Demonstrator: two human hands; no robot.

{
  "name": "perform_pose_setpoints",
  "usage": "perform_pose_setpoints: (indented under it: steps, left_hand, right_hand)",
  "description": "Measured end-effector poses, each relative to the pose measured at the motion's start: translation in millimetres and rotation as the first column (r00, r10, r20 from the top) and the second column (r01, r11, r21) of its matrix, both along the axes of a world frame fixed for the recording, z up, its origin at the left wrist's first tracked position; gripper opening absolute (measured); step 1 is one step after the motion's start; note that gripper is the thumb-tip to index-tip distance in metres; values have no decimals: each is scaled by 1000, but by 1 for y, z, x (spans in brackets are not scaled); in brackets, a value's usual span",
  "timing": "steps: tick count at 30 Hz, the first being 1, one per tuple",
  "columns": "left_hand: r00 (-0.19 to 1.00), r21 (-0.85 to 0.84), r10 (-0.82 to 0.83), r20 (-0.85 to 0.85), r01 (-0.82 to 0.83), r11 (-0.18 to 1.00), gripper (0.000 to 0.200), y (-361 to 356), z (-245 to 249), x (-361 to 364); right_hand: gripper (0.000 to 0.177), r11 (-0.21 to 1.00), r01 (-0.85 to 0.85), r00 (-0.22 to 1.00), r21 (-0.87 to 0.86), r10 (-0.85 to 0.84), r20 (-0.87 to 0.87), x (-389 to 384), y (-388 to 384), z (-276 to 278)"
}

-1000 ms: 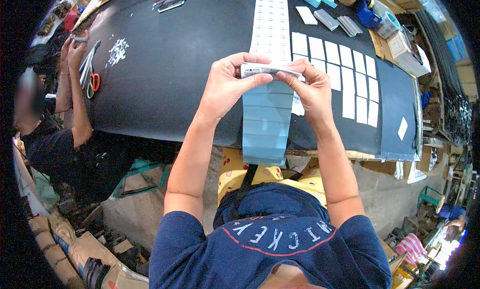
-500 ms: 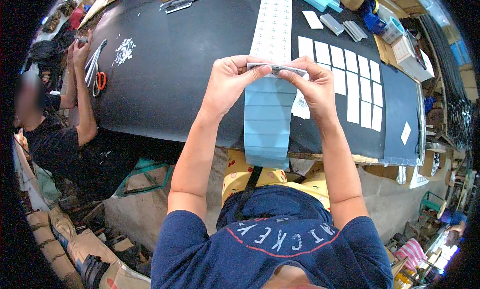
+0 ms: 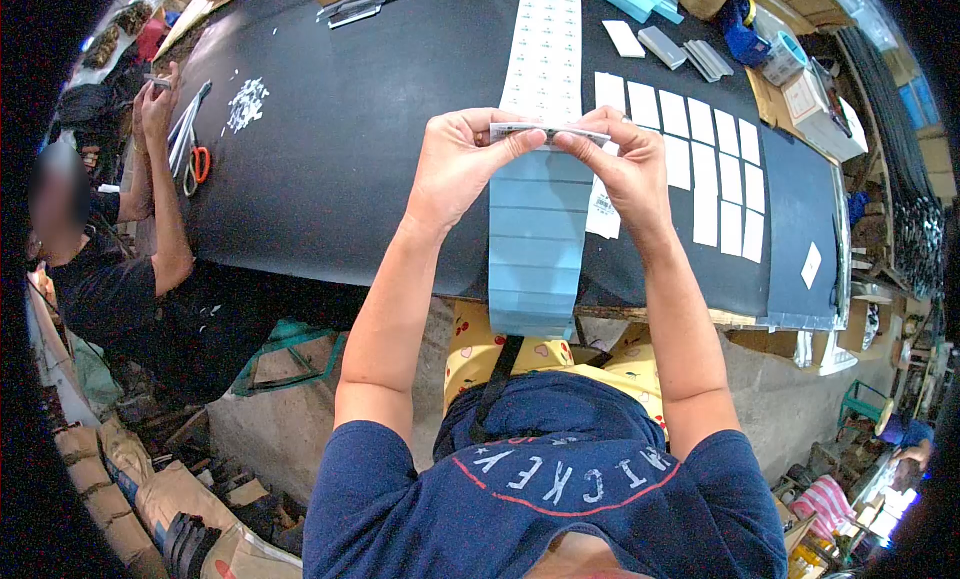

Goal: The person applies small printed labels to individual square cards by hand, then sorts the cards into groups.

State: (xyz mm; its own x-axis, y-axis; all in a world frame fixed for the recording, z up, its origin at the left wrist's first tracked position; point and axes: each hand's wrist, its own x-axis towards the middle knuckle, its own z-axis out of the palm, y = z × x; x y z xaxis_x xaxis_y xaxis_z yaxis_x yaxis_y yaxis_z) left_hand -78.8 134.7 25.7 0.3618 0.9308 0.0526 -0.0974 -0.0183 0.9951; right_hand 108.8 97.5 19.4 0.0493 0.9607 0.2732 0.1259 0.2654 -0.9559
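A small white printed label (image 3: pixel 550 130) is stretched level between my two hands, above the table. My left hand (image 3: pixel 455 169) pinches its left end and my right hand (image 3: pixel 625 169) pinches its right end, thumbs on the near side and almost meeting at the middle. Beneath it runs a long strip: the far part is white sheet with rows of small printed marks (image 3: pixel 545 49), the near part is blue backing (image 3: pixel 535 229) hanging over the table's edge. Beside my right hand lies a white tag with a barcode (image 3: pixel 603 214), partly covered by that hand.
Rows of white cards (image 3: pixel 730 184) lie to the right, with small card stacks (image 3: pixel 663 49) and tape rolls (image 3: pixel 785 54) behind. On the left are orange-handled scissors (image 3: pixel 200 164) and a heap of white scraps (image 3: pixel 247 104). A co-worker (image 3: pixel 130 229) sits at the left edge, hands raised.
The label and both my hands have shifted very slightly, with the thumbs a little closer together. The co-worker's hands have moved slightly.
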Motion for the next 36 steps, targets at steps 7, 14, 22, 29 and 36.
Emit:
perform_pose_setpoints:
  steps: [7, 14, 22, 29, 36]
  left_hand:
    - [1000, -2, 2, 3, -2, 1000, 12, -1, 1, 1]
    - [1000, 46, 3, -14, -2, 999, 13, -1, 2, 2]
    - [1000, 78, -20, -11, 20, 997, 14, 1, -1, 2]
    - [1000, 67, 27, -15, -26, 997, 12, 0, -1, 6]
    - [996, 36, 25, -85, -22, 999, 15, 2, -1, 1]
  right_hand:
    - [10, 999, -37, 998, -38, 35, -46, 3, 3, 0]
    - [10, 998, -64, 997, 10, 64, -40, 4, 4, 2]
    - [8, 998, -39, 997, 55, 34, 73, 4, 6, 0]
    - [8, 998, -42, 999, 50, 40, 31, 5, 6, 0]
    - [9, 998, -58, 998, 8, 58, -26, 5, 5, -3]
